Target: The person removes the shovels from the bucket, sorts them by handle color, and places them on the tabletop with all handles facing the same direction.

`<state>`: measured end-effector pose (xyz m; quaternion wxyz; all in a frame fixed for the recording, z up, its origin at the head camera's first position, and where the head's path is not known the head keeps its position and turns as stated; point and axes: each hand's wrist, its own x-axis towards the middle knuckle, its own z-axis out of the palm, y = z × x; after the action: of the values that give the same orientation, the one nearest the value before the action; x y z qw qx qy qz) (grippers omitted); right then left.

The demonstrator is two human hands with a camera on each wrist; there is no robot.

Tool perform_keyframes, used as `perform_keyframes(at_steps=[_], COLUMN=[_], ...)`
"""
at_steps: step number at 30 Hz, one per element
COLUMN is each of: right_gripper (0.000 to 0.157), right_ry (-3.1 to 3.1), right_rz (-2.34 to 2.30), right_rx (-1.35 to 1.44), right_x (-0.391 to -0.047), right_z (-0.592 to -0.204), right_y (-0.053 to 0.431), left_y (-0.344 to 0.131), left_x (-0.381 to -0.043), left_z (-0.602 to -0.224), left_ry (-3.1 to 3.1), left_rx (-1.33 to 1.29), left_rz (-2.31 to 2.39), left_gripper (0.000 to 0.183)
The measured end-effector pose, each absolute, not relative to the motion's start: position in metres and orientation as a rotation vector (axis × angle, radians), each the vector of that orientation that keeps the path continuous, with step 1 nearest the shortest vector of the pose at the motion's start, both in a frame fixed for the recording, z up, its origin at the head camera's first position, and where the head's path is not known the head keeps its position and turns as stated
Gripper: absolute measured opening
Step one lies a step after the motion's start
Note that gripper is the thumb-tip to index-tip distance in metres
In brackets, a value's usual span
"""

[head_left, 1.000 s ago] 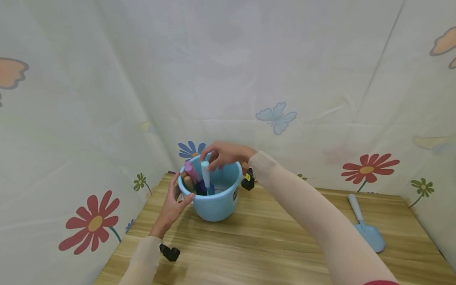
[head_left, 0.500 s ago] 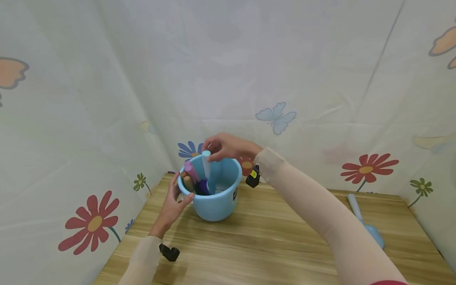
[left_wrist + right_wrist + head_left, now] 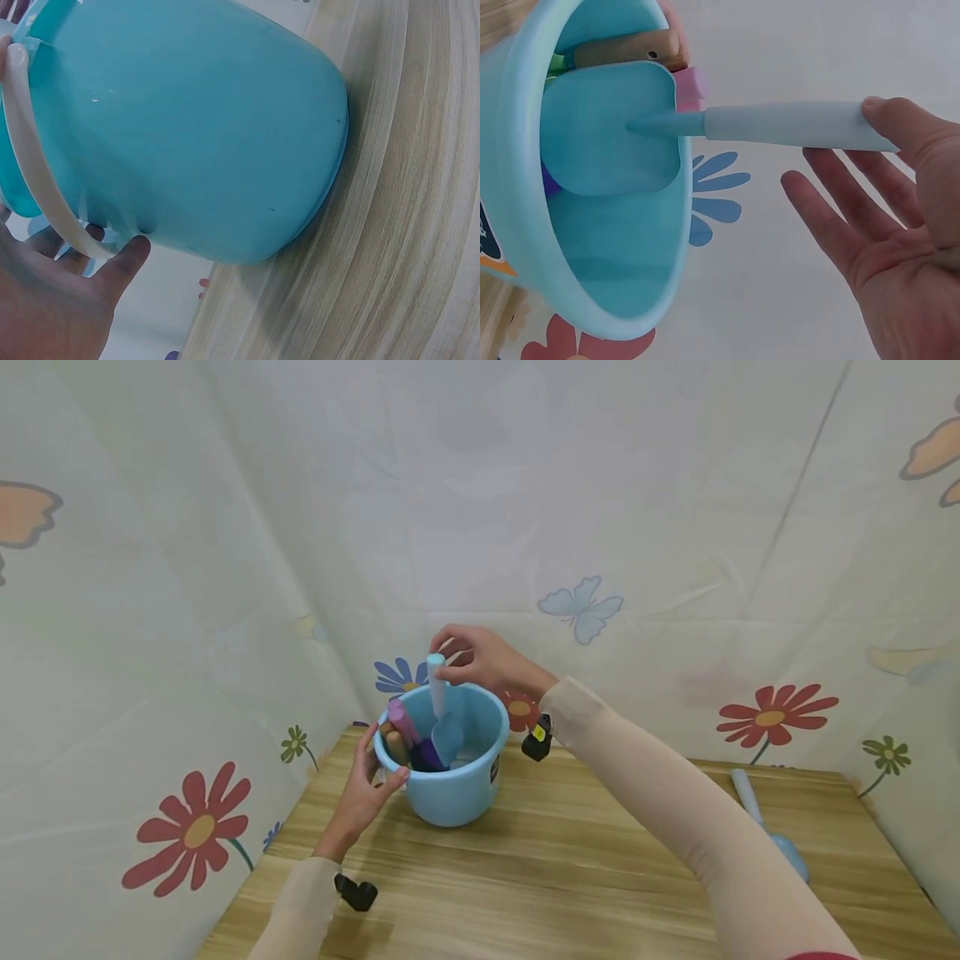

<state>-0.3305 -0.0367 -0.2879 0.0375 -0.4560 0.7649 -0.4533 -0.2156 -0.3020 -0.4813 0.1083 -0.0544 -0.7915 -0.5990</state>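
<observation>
Wooden table [image 3: 570,860] | blue shovel [image 3: 439,700] | handle [image 3: 795,126] pinched in right fingers [image 3: 847,187], blade [image 3: 607,165] below

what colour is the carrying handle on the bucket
The carrying handle is off-white; it shows best in the left wrist view.

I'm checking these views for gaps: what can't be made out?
Head: the lying shovel, blade partly behind the right sleeve.
Right wrist: most of the purple thing, behind the held shovel and rim of the bucket.
Right wrist: the label, cut by the left edge.
Left wrist: the bucket's opening, likewise.
</observation>
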Motion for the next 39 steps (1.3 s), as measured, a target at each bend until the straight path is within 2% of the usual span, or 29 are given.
perform_keyframes(at_steps=[5,17,39], right_gripper=[0.038,0.027,0.028], right_ry=[2.328,2.348,2.341], right_rz=[-1.482,-1.585,-1.669], right_rx=[-1.428,-1.503,-1.407], right_x=[-0.329,-0.321,-0.320], right_z=[-0.286,-0.276,-0.283], right_y=[-0.037,-0.035,-0.033], left_y=[-0.302,-0.302,-0.302], left_x=[-0.215,-0.215,-0.213], left_z=[-0.482,-0.481,-0.479], left_ry=[-2.325,-2.325,-2.346], left_rx=[-0.160,-0.168,-0.131], left_rz=[-1.764,-1.769,-1.750], left_gripper=[0.092,0.091,0.090])
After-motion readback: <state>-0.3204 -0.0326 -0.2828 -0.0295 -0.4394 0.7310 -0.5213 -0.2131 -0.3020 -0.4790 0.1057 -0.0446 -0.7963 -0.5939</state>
